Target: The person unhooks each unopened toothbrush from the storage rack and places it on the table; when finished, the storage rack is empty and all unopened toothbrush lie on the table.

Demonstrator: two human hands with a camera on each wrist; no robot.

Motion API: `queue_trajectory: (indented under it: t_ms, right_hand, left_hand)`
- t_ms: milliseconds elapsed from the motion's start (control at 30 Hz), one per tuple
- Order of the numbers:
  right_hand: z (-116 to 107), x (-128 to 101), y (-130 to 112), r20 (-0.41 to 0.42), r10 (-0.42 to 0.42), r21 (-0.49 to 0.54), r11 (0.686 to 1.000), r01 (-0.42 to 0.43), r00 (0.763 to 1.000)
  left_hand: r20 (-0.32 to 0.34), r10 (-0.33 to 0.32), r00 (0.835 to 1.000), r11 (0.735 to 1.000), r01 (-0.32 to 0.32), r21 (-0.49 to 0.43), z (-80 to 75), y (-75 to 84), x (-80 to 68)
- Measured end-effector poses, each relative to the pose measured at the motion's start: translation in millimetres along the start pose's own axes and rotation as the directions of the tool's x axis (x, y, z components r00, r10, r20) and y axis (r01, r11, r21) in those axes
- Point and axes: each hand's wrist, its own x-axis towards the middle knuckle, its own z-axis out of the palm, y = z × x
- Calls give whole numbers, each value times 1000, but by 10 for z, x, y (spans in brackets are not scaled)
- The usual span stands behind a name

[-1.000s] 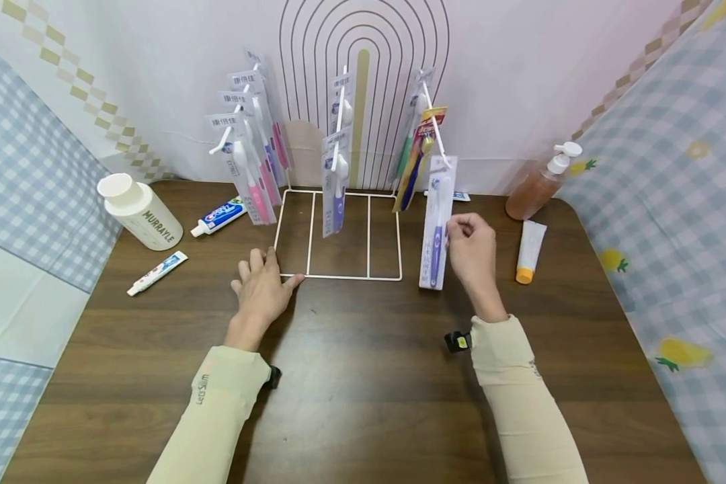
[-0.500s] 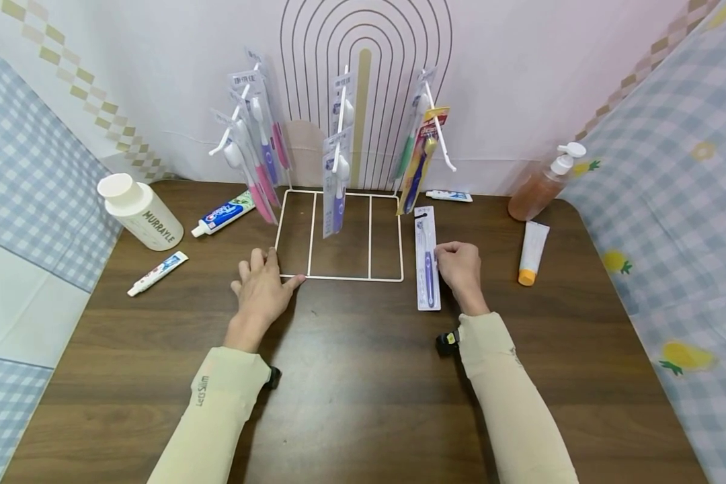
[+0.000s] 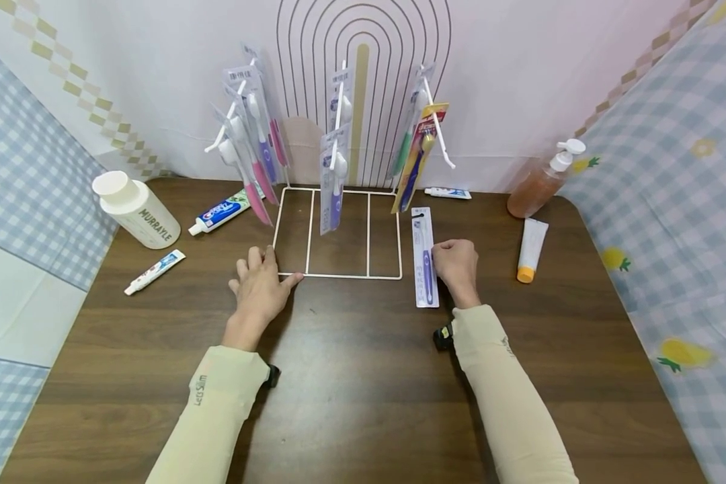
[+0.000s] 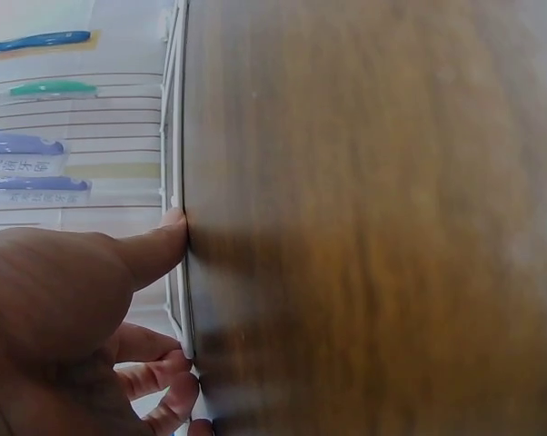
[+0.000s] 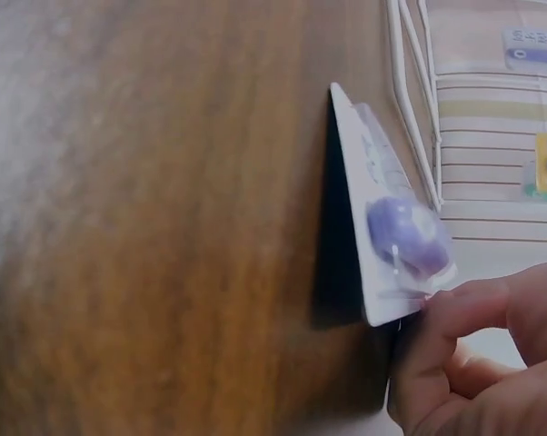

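Note:
A packaged purple toothbrush (image 3: 425, 259) lies on the brown table (image 3: 363, 376), just right of the white wire rack (image 3: 339, 275). My right hand (image 3: 444, 255) pinches the pack's right edge with curled fingers. In the right wrist view the pack (image 5: 382, 227) is tilted, its near edge raised off the wood by my fingertips (image 5: 446, 309). My left hand (image 3: 266, 272) rests flat at the rack's front left corner. Its thumb (image 4: 155, 250) touches the base wire (image 4: 178, 227). More toothbrush packs hang on the rack's left (image 3: 251, 148), centre (image 3: 334, 175) and right (image 3: 417, 148) hooks.
A white bottle (image 3: 136, 210), a blue toothpaste tube (image 3: 218, 215) and a small tube (image 3: 155, 271) lie at the left. A pump bottle (image 3: 538, 181) and an orange-capped tube (image 3: 529, 250) are at the right. Another small tube (image 3: 449, 193) lies behind the rack.
My right hand brought the purple toothbrush pack down from upright beside the rack's right hook and laid it on the table. The left hand has stayed put.

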Motion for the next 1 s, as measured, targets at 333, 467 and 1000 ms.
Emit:
queue_trajectory:
  t_ms: [333,467,1000]
  right_hand:
    - [17,-14,0,-30,-25,11,1000,26,999]
    - [19,-6,6,-38,-25,8,1000,26,999]
    - [-273,-560,-497,-48,-46,97,994,51,998]
  left_hand:
    - [7,-1,1000,1000,1,-21,-7,13,-14]
    - [8,0,1000,1000,1,-25,-3,11,-11]
    - [33,-2,999,999,3,-38,-6,-1,5]
